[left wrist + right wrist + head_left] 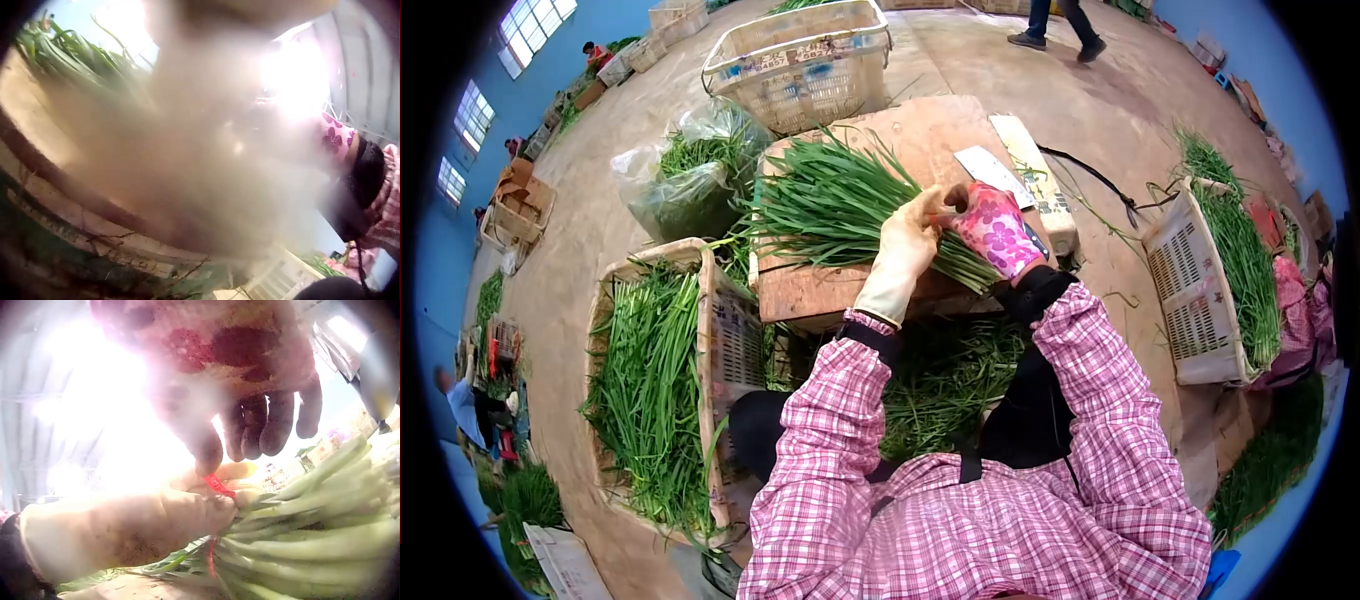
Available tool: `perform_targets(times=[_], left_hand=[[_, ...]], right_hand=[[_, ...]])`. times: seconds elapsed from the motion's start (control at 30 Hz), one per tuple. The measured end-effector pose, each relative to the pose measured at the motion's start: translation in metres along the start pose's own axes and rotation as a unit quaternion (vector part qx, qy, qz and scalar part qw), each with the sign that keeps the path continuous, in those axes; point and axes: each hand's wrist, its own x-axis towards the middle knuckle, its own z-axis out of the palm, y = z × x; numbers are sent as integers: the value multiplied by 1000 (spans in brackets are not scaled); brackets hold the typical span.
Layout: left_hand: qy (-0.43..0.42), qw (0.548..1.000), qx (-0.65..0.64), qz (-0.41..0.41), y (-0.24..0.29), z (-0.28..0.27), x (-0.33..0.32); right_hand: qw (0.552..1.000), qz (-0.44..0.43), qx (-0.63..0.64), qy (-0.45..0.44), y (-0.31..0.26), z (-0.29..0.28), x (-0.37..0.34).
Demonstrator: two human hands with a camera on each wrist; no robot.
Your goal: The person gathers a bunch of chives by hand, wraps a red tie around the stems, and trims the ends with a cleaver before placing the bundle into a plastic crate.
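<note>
A bunch of green garlic chives (830, 200) lies across a wooden board (800, 295), stem ends pointing toward the lower right. Round the stems runs a thin red tie (212, 557), whose upper part rises between the hands. My left hand (907, 245), in a cream rubber glove, pinches the tie close over the stems. My right hand (997, 228), in a pink flowered glove, curls above it, the thumb tip at the tie's upper end (219, 485). The left wrist view is mostly blurred, with chive leaves (69, 53) at its upper left.
A white card (992, 175) and a pale block (1035, 180) lie at the board's right. Crates of chives stand left (705, 400) and right (1190, 285). Beyond the board are a plastic bag of greens (690, 180) and a white basket (800, 85). A person's legs (1060, 20) show farther back.
</note>
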Motion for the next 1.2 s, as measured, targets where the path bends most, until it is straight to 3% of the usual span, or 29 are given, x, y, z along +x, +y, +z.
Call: perform_targets(times=[0.1, 0.2, 0.3, 0.4, 0.5, 0.57, 0.67, 0.73, 0.83, 0.93, 0.97, 1.0, 1.07, 1.1, 1.2], left_hand=[[25, 994, 94, -48, 14, -1, -4], [29, 996, 67, -44, 1, 0, -1], [12, 984, -162, -71, 1, -4, -3], [33, 973, -194, -124, 13, -12, 2], [8, 993, 9, -114, 24, -14, 22], [-18, 992, -19, -120, 17, -11, 34], [-45, 993, -51, -96, 1, -17, 44], [-22, 989, -112, -93, 28, -24, 23], [96, 995, 36, -2, 11, -28, -1], [117, 985, 105, 72, 27, -16, -28], [102, 988, 106, 44, 25, -11, -28], [105, 976, 170, 90, 26, -9, -27], [87, 953, 276, 91, 27, -4, -22], [90, 955, 272, 79, 28, -1, -20], [99, 961, 256, 42, 29, 6, -16]], right_hand=[[992, -89, -95, 0, -7, 5, 9], [980, -105, -167, -21, -1, 14, 24], [991, -3, -123, -53, 7, 8, 31], [990, -5, -129, -57, 13, 11, 15], [991, -55, -115, -48, 3, 18, 5], [987, -55, -133, -71, -13, 18, 2], [991, -74, -107, 5, 15, 48, 8], [994, -33, -51, -92, 20, 33, 10], [974, 45, 101, -200, 21, -7, 19], [990, -31, 65, -121, 31, -13, 29], [984, -76, 99, -124, 33, -9, 35], [982, -88, 101, -132, 29, -8, 36], [977, -112, 105, -146, 17, -6, 42], [976, -141, 42, -160, 12, -9, 46], [971, -102, 13, -217, 0, -23, 54]])
